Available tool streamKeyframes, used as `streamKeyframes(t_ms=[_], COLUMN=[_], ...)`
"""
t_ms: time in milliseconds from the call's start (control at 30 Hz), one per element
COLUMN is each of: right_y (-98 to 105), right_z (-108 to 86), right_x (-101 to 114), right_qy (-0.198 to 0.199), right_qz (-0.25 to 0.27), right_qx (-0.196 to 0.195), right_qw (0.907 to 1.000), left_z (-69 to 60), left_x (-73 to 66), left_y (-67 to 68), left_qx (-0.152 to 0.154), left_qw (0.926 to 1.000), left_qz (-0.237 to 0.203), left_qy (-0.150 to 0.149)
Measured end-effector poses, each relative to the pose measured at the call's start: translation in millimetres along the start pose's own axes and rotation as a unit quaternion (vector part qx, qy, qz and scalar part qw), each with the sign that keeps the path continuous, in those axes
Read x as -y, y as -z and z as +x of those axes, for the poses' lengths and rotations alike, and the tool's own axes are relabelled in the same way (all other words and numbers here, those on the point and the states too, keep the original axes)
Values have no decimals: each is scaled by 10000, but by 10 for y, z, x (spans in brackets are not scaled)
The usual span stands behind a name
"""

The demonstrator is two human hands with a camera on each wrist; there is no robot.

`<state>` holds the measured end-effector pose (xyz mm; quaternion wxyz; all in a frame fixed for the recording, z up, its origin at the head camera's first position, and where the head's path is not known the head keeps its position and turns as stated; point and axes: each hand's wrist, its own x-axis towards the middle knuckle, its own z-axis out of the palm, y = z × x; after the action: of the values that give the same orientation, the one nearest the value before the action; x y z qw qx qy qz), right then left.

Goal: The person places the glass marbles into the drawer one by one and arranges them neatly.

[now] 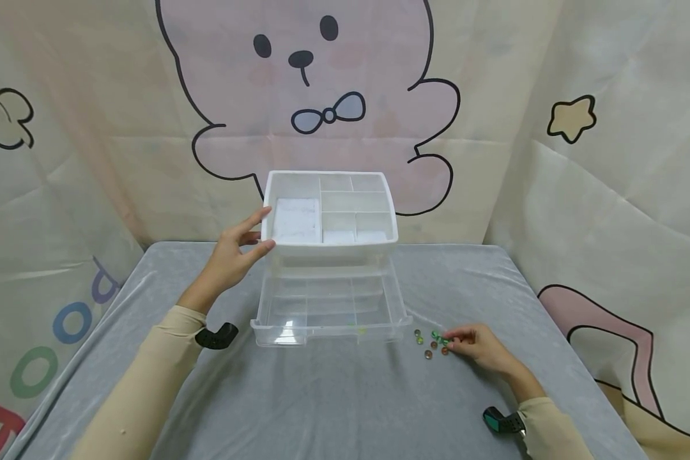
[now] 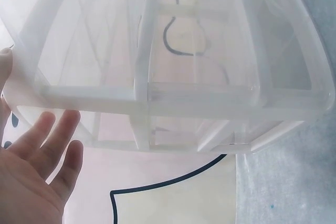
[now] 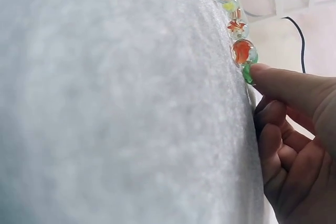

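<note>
A white divided tray (image 1: 338, 246) stands tilted up at the back of a clear plastic organizer box (image 1: 333, 333). My left hand (image 1: 230, 259) grips the tray's left edge, thumb on the front and fingers spread behind. In the left wrist view the left hand (image 2: 39, 166) is beside the see-through compartments (image 2: 194, 72). To the right of the box, several glass marbles (image 1: 428, 354) lie on the cloth. My right hand (image 1: 480, 345) is at their right side; in the right wrist view its thumb and curled index finger pinch a green marble (image 3: 248, 73), close to an orange-swirled marble (image 3: 243, 51).
Grey cloth (image 1: 345, 409) covers the table. A printed curtain with a bear (image 1: 379, 76) hangs behind, and more printed curtain (image 1: 627, 211) hangs along both sides. Each wrist carries a black strapped device (image 1: 217, 336).
</note>
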<state>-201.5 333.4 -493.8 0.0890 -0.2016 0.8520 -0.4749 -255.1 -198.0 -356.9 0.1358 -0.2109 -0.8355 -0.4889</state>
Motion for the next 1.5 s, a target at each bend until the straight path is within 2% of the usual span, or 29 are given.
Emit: streamKeyframes(t_ms=[100,267,400,500,800,1133,1500], right_y=[23,85,135,160,146,131,96], right_z=[-16,-29,-17,-2,43,88,149], right_x=[-2,42,141,237,476,787,1103], right_qy=[12,-338,-384,-206,-55,667,1009], right_qz=[-25,-107,-152,-169,-141,16,122], right_qx=[-51,-139,-218,-310,-526,-584,-508], right_qw=[10000,9993,9989,9992,9985,9961,9935], left_z=[-2,-2,-1,-6,-11,-3,-9], left_x=[1,-2,1,7,41,41,38], left_y=[-1,0,2,7,8,-18,-7], left_qx=[6,-7,22,47,7,-31,40], left_qw=[10000,10000,9999,9999,9999,9997,9998], left_qz=[-19,-40,-76,-96,-38,-155,-182], left_qy=[-23,-53,-64,-75,-135,-174,-99])
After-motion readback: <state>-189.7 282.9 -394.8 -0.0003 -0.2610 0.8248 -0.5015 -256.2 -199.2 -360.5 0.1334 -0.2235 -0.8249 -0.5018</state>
